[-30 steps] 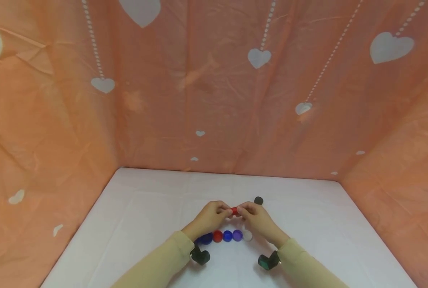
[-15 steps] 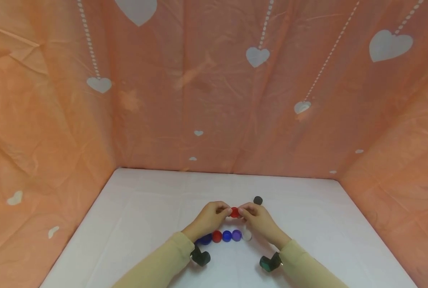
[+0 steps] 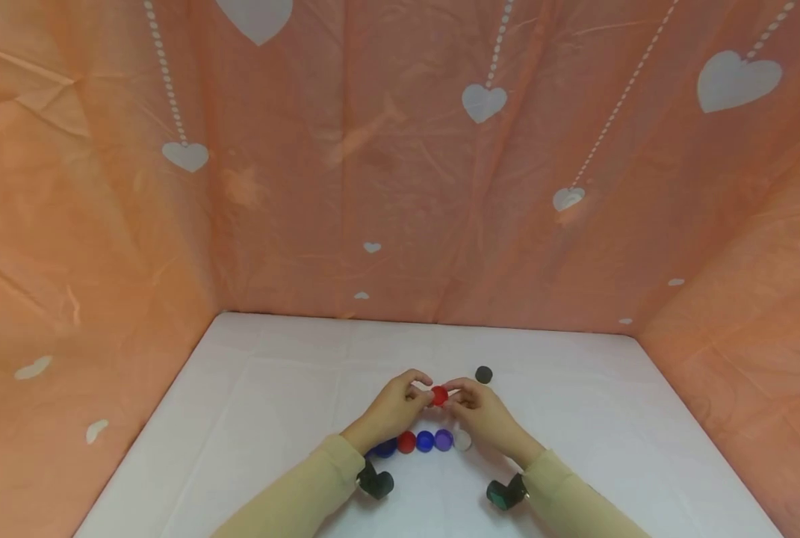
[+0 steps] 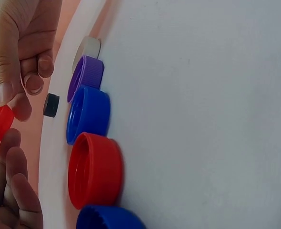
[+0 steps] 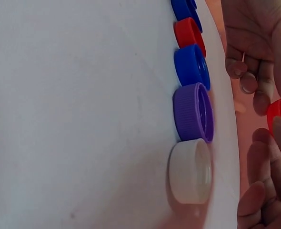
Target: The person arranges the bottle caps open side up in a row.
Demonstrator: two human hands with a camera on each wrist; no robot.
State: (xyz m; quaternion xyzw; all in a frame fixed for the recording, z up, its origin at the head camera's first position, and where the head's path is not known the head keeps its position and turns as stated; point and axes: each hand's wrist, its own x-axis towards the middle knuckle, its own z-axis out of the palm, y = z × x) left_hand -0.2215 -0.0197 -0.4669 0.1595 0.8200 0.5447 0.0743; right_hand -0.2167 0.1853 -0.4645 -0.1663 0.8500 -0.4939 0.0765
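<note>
Between my two hands, above the white table, is a small red bottle cap (image 3: 439, 395). My left hand (image 3: 391, 407) pinches its left side, thumb against the cap and index finger raised. On the opposite side, the thumb and fingers of my right hand (image 3: 485, 420) hold the cap too. Nearer to me lies a row of caps: blue (image 4: 109, 218), red (image 4: 96, 169), blue (image 4: 94, 114), purple (image 5: 190, 113) and white (image 5: 188, 171). They lie with hollow sides up. My left wrist partly hides the row's left end.
A black cap (image 3: 483, 374) lies by itself behind my right hand. The white table (image 3: 292, 373) is bordered by an orange cloth (image 3: 400, 187) with pale hearts on three sides. Dark wrist-worn devices (image 3: 376, 483) hang under both forearms.
The red cap has turned from edge-on to face-on between my fingers. My left index finger has lifted away from it, and the right fingers have shifted a little.
</note>
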